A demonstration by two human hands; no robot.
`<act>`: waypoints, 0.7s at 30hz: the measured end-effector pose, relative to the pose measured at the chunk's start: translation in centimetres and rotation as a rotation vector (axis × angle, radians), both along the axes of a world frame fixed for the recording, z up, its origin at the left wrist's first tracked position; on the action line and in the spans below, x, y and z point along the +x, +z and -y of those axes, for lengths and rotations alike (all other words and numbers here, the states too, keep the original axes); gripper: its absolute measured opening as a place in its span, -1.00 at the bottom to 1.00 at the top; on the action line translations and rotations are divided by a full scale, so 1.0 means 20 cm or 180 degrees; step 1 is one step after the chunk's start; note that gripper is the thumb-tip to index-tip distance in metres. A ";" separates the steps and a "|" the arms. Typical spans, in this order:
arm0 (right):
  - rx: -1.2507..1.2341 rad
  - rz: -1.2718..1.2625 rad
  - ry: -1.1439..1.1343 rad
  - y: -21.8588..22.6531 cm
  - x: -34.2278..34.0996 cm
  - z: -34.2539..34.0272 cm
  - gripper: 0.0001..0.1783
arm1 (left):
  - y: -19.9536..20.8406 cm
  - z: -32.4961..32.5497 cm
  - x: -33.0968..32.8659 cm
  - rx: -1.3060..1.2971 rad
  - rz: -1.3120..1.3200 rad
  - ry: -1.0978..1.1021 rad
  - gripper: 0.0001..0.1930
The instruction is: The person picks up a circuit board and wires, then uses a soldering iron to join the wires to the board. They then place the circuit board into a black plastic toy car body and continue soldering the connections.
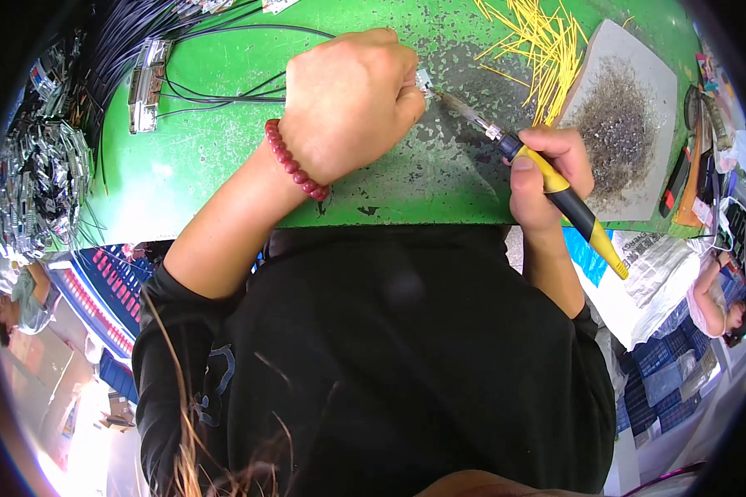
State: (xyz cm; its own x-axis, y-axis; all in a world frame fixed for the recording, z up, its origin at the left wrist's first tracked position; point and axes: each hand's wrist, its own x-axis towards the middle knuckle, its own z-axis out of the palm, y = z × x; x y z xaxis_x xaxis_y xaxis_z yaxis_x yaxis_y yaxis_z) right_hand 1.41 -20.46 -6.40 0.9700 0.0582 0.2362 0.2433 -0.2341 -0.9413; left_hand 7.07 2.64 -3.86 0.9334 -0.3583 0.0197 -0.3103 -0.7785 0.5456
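My right hand [553, 176] grips a soldering iron [587, 222] with a yellow and black handle. The iron's tip slants up and left, close to a small silvery metal part [423, 81] at my left fingertips. Whether the tip touches that part is too small to tell. My left hand [352, 103] is closed in a pinch, a red bead bracelet on its wrist. Thin black cables [224, 99] run into this hand from the left; its fingers hide how they meet the metal part. Left of the hand, a metal fixture [147, 87] lies across the cables.
Yellow thin tubes [539, 50] lie loose at the back right of the green table [224, 157]. Dark solder crumbs cover a grey board [651, 166] at the right, with hand tools [695, 157] beyond it. Shiny metal parts [46, 174] and black cables crowd the left. People sit farther off on both sides.
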 end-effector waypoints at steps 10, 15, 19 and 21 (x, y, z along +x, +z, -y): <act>0.0099 -0.0020 -0.0046 0.00 -0.01 0.00 -0.74 | 0.01 0.00 0.00 0.0011 -0.0002 -0.0031 -0.88; 0.0096 0.0002 -0.0132 -0.01 -0.01 0.00 -0.73 | 0.02 -0.01 0.03 0.0153 -0.0139 -0.0148 -0.87; 0.0305 -0.0125 -0.0091 0.00 0.00 0.00 -0.73 | 0.04 -0.02 0.06 0.0338 -0.0273 -0.0345 -0.87; 0.0344 -0.0170 -0.0093 0.01 0.00 0.00 -0.73 | 0.05 -0.02 0.08 0.0441 -0.0301 -0.0395 -0.87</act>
